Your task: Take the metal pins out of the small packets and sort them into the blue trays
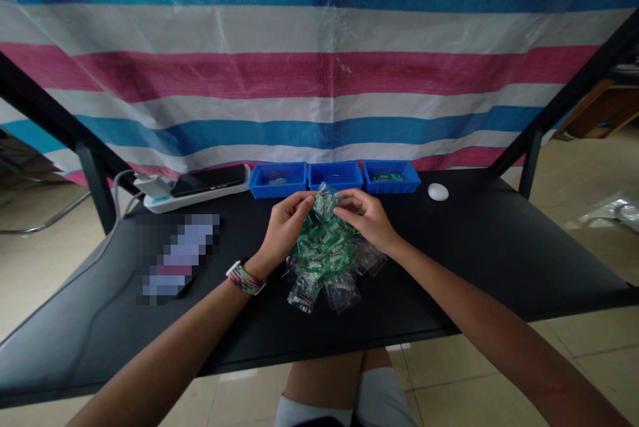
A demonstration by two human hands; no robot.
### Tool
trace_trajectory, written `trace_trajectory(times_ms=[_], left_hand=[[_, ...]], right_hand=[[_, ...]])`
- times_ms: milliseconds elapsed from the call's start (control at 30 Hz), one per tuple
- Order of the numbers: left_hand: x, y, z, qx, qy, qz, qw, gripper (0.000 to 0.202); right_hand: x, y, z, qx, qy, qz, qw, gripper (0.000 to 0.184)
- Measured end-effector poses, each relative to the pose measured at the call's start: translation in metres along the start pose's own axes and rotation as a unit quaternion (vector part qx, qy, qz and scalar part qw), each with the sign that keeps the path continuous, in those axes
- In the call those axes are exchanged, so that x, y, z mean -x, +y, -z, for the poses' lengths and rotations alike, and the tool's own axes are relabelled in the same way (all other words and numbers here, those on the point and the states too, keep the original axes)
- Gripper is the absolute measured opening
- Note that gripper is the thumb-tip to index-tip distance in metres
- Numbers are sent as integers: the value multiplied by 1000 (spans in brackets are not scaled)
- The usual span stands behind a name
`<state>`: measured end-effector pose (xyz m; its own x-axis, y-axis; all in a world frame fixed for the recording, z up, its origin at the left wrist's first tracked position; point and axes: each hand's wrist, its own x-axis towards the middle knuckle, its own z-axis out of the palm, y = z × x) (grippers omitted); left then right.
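We've got the bag [325, 205] pinched between left fingers [301, 209] and right fingers [351, 215], at the pile [327, 251]'s far edge

A dark phone [212, 180] rests on a white power strip [174, 203] near striped sheeting [299, 74].

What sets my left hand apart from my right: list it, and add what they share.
Your left hand has a multicoloured wristband at its wrist; your right hand has a bare wrist. The left hand is at the left side of the small clear bag, the right hand at its right side. Both have fingers at that bag, above the pile of bags.
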<state>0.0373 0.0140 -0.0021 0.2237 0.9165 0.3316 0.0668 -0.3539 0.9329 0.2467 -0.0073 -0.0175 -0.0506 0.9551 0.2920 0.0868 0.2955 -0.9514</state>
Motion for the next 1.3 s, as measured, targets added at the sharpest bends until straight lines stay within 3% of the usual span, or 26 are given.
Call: trace_trajectory(times_ms=[200,333,467,533,633,833,933,1033,1167,1233,1300], left_hand=[[3,5,-6,3,-15,-17,1000,31],[4,5,-6,17,10,-28,999,25],[5,4,-4,51,-41,23,998,40],[6,3,-4,64,-71,52,994,52],[6,1,-5,89,-75,81,990,57],[5,2,-5,163,-63,115,978,45],[4,4,-6,138,-69,101,983,32],[4,4,-6,124,-58,84,987,29],[3,1,-6,115,-49,67,990,28],[3,1,-6,110,-51,61,991,28],[3,2,-6,108,-54,60,991,28]], right_hand=[[1,-7,-3,-54,-19,-10,998,28],[0,-8,1,-37,2,10,999,23],[3,-12,6,82,39,120,989,9],[6,-13,7,156,37,208,965,6],[9,-13,7,222,27,311,924,17],[9,-8,11,272,11,368,889,31],[9,-10,11,260,24,354,898,33],[9,-13,8,196,62,298,932,32],[7,-12,5,19,43,116,992,27],[5,-10,3,-54,0,32,998,36],[4,-9,1,-88,-26,-9,996,41]])
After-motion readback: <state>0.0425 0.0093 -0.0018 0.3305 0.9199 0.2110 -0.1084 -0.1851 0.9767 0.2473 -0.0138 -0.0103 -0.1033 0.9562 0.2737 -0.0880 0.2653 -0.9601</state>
